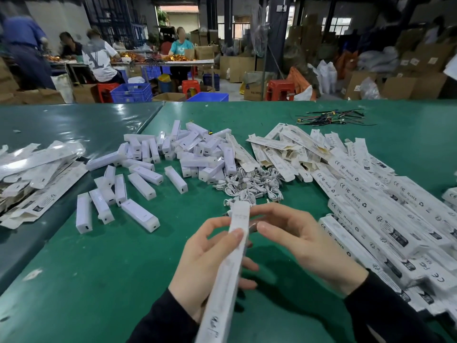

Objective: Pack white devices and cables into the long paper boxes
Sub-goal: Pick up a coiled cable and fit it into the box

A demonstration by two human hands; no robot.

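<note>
Left hand (207, 263) clasped round long paper box (227, 268) to steady it — right hand (296, 241), fingers loosely curled, at its far end, apparently closing.

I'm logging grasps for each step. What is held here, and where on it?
A long paper box. The left hand grips its middle, thumb on top; the right hand touches its far end.

1. A green-covered worktable (74, 256) fills the foreground.
2. Beyond it, people sit at a long table (173, 61) on red stools (190, 86).
3. Blue plastic crates (131, 92) stand on the floor.
4. Brown cardboard cartons (405, 85) pile up at right.
5. Daylight enters through a rear doorway (181, 17) and barred windows (336, 24).
</note>
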